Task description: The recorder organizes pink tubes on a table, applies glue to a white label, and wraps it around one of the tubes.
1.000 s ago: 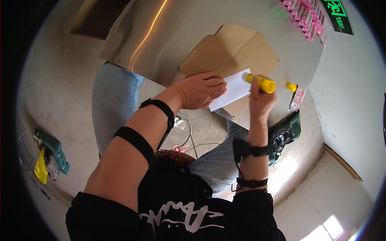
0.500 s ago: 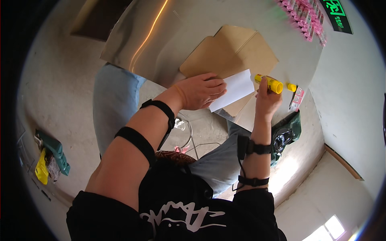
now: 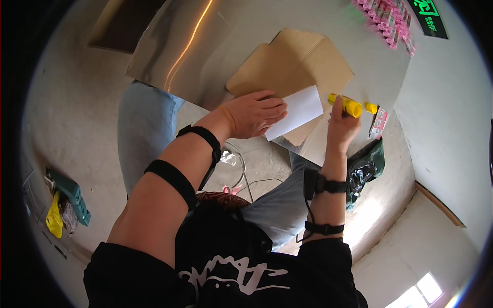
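Note:
A white sheet of paper [image 3: 300, 110] lies over a flat piece of brown cardboard [image 3: 287, 59] near the table's front edge. Across the paper's left part rests my left hand [image 3: 256, 114], fingers extended and laid on it; its thumb is hidden. My right hand [image 3: 342, 126] is closed round a yellow glue stick [image 3: 350, 106], held tilted just right of the paper and not touching it. Beyond that, a small yellow cap [image 3: 371, 108] sits on the table.
The shiny metal tabletop [image 3: 221, 46] has a pile of pink rolled items [image 3: 385, 20] at its far right. A small pink-and-white packet [image 3: 379, 123] lies by the right edge. Below hangs a dark green bag [image 3: 367, 167]. Other bags [image 3: 69, 200] lie on the floor at left.
Almost nothing differs. The glue stick has tilted slightly in my right hand, and the whole view has shifted a little. My left hand stays on the paper.

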Demonstrator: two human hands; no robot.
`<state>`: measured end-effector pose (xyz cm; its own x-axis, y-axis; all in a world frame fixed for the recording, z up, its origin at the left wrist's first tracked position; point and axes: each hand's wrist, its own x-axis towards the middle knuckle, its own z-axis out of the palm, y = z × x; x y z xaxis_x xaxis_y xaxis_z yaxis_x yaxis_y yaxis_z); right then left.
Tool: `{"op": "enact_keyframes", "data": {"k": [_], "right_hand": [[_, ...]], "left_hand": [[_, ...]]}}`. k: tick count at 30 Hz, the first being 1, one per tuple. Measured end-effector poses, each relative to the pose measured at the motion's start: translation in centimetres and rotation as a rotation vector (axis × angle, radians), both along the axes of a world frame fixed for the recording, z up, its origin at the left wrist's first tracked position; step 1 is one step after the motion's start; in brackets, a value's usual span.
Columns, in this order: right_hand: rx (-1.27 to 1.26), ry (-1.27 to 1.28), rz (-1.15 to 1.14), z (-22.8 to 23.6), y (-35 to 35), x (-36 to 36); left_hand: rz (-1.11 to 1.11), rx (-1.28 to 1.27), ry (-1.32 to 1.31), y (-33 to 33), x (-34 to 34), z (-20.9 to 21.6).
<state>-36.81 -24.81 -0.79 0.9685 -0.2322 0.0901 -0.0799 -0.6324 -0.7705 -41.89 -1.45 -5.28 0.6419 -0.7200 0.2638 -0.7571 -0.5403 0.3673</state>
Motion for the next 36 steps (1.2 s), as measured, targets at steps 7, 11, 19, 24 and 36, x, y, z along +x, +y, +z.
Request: {"op": "enact_keyframes", "data": {"k": [7,11,19,24,36], "right_hand": [[-0.11,0.03,0.125,-0.1,3.1,-3.9],[-0.025,-0.006,0.06,-0.7,1.9,-2.2],[-0.03,0.017,0.055,0.8,0.3,-2.6],[-0.131,0.052,0.111,0.5,2.6,-4.9],[0.118,0.01,0.05,1.1,0.4,-4.5]], "left_hand": [[0.001,0.008,-0.004,0.1,-0.1,-0.1],[-0.013,0.016,-0.005,0.0,0.0,0.0],[-0.004,-0.013,0.011,0.2,0.2,-0.3],[-0.011,-0.006,-0.001,0.1,0.0,-0.1],[-0.001,-0.01,-0.056,0.0,-0.1,0.0]]}}
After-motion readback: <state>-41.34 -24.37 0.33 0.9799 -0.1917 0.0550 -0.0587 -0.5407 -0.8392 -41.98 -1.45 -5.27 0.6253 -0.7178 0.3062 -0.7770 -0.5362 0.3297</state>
